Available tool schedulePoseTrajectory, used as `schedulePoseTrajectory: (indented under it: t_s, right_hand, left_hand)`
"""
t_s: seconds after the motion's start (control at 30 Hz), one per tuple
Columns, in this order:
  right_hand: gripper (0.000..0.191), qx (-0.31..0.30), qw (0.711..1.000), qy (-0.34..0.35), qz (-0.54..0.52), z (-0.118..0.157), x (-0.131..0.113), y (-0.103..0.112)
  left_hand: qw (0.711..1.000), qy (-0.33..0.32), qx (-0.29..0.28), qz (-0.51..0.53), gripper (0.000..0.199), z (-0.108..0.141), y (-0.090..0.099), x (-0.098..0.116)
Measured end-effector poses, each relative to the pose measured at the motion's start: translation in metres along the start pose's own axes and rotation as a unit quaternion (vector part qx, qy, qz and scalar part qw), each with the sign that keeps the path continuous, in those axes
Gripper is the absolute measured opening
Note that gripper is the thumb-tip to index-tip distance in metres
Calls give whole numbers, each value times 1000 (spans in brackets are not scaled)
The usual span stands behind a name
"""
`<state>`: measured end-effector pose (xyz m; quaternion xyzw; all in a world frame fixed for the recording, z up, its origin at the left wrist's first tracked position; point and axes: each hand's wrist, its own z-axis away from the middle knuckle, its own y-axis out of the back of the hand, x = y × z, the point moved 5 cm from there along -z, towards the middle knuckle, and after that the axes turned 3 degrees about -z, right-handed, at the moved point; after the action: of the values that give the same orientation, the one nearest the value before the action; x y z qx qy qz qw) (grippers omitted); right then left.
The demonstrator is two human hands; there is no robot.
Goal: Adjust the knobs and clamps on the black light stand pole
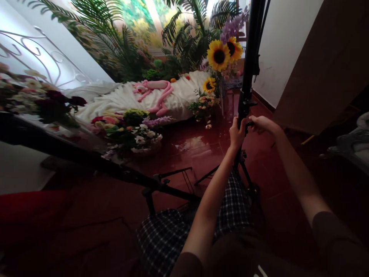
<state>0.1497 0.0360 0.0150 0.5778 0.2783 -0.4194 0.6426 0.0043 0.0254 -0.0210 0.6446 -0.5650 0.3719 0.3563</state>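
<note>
A black light stand (247, 82) rises upright in front of me, its legs spread low on the floor. My left hand (237, 132) is wrapped round its pole at about mid-height. Just to the right, my right hand (263, 125) has its fingers closed on a small dark knob (249, 123) at the side of the pole. The knob is partly covered by my fingertips. Above the hands, another clamp (246, 100) sits on the same pole. The top of the stand runs out of view.
A second black stand (115, 169) slants across the left. Behind, a white-draped bed (181, 94) bears a pink plush toy (165, 92). Flower bunches (138, 132), sunflowers (218, 55) and palm fronds stand around it. A brown panel (311, 73) leans at right, near a grey ornate chair (353, 140).
</note>
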Motion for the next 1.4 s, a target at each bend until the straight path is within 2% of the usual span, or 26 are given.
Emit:
schedulePoseTrajectory:
  t_s: [0.2,0.53,0.7,0.87,0.93,1.13,1.3,1.4]
  right_hand:
    - [49,-84,996,30,25,-9,6,13]
    - [46,-68,997,-6,35,3,-6,11]
    - [58,-52,993,100,-39,13,-1,3]
    - [65,51,963,248,-89,27,9,0]
    - [63,69,953,281,-96,30,11,1]
    - [59,-31,967,238,-92,15,15,9]
    - [51,-93,957,274,-32,9,-1,25]
    - [47,-83,950,300,36,12,-9,28]
  left_hand:
    - [1000,19,-15,9,44,1,-1,1]
    - [1000,19,14,-12,40,1,0,1]
    - [1000,10,9,-7,39,0,0,-1]
    - [1000,24,8,-6,42,1,-1,-6]
    - [1000,26,7,0,42,1,-1,-8]
    - [1000,25,5,-10,44,0,-3,-11]
    - [1000,20,10,-13,41,-1,-2,-11]
    - [1000,9,17,-12,39,-1,-1,-9]
